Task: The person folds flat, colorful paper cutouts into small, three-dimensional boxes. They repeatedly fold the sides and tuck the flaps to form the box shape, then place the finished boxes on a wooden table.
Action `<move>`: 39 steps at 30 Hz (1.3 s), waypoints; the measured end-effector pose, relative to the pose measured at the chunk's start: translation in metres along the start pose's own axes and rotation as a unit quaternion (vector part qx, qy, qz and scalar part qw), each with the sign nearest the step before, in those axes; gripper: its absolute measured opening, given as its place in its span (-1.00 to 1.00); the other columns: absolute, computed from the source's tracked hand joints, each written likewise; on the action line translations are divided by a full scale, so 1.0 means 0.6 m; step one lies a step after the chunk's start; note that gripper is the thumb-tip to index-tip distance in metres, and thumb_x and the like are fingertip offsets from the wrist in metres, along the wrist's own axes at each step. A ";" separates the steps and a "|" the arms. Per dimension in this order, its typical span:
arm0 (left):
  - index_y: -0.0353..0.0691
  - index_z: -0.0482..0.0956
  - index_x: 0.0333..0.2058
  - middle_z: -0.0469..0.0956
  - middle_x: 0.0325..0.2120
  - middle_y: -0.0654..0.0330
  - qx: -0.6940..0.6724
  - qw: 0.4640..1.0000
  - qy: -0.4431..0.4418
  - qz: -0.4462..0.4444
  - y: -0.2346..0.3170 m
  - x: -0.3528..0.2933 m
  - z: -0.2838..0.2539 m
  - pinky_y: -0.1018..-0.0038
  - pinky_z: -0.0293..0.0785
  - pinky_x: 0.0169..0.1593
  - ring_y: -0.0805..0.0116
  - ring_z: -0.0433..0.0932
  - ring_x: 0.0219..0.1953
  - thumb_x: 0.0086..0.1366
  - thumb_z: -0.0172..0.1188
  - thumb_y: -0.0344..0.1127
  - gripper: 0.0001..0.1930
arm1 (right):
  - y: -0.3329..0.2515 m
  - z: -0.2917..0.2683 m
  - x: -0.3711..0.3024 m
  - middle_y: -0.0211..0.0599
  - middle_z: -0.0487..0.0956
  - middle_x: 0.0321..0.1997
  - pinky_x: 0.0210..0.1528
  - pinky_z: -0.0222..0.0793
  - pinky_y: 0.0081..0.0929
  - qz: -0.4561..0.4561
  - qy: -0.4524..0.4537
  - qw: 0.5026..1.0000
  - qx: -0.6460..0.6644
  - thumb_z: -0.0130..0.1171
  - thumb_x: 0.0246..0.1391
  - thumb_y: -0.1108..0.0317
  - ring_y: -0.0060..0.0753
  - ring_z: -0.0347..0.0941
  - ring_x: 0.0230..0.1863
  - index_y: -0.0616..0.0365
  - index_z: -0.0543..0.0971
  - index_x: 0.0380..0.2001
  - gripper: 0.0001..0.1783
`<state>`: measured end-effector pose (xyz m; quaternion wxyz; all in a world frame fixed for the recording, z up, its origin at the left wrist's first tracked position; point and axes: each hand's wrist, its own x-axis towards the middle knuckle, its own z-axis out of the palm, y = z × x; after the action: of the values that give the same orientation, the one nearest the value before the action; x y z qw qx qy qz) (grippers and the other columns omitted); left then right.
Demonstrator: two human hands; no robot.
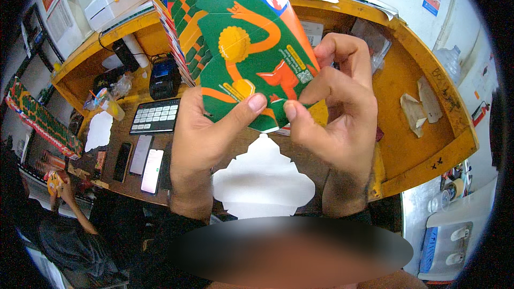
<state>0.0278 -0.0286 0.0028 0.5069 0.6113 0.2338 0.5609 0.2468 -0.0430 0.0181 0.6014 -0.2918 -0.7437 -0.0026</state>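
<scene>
Both hands hold up a green printed cardboard carton (219,77) with orange and yellow drawings, tilted in front of me. At its lower left corner my left hand (195,134) is closed, thumb on the printed face and fingers hidden behind. On the lower right edge, the thumb and forefinger of my right hand (345,93) pinch the carton's pointed flap, with the other fingers curled. Several layered card edges show along the carton's left side. Beneath my hands lies a white flat card blank (262,179) with a stepped outline.
A yellow-edged desk (423,150) curves around. On its left are a tablet (155,116), several phones, a black printer (164,77) and a drink cup (113,108). Another person's hand (63,186) holds an orange item at lower left, below a stack of printed cartons (43,123).
</scene>
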 end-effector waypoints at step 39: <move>-0.36 0.48 0.33 0.67 0.18 0.08 -0.068 0.998 0.015 0.009 -0.011 0.002 0.018 0.36 0.62 0.24 0.29 0.68 0.17 0.49 0.43 -0.33 -0.46 | 0.004 -0.012 -0.001 0.15 0.54 0.32 0.44 0.38 -0.22 -0.001 -0.030 0.999 0.020 0.41 -0.08 0.53 -0.10 0.51 0.36 0.21 0.51 -0.45 -0.78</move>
<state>0.0398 -0.0288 -0.0011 0.5386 0.5692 0.1968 0.5893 0.2542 -0.0439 0.0190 0.5845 -0.2794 -0.7615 0.0205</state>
